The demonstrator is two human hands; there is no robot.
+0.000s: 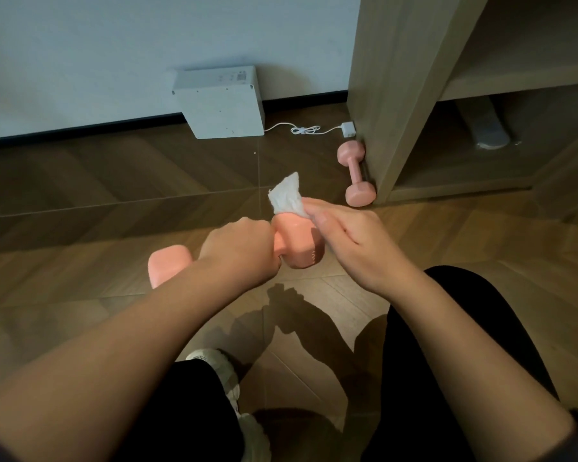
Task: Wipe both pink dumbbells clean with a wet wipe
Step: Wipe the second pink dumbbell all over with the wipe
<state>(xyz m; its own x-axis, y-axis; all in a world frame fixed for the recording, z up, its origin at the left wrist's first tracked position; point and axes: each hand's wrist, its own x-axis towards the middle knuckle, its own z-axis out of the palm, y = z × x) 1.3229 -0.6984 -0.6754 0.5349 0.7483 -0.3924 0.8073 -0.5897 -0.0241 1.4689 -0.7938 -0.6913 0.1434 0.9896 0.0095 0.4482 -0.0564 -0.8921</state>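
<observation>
Hovering above the floor (80, 201), one dumbbell (297, 241) sits in the left hand's (241, 251) closed grip while the right hand (357, 241) pinches a wipe (286, 196) against its end; the other dumbbell (356, 176) lies beside the shelf (391, 95).

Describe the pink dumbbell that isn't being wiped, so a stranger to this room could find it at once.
Start at the tall light wooden shelf unit on the right and follow its side panel down to the brown wood floor. The small pink dumbbell lies there against the panel's base, near the white charger plug. Unlike its twin, no hand holds it and no wipe touches it.
</observation>
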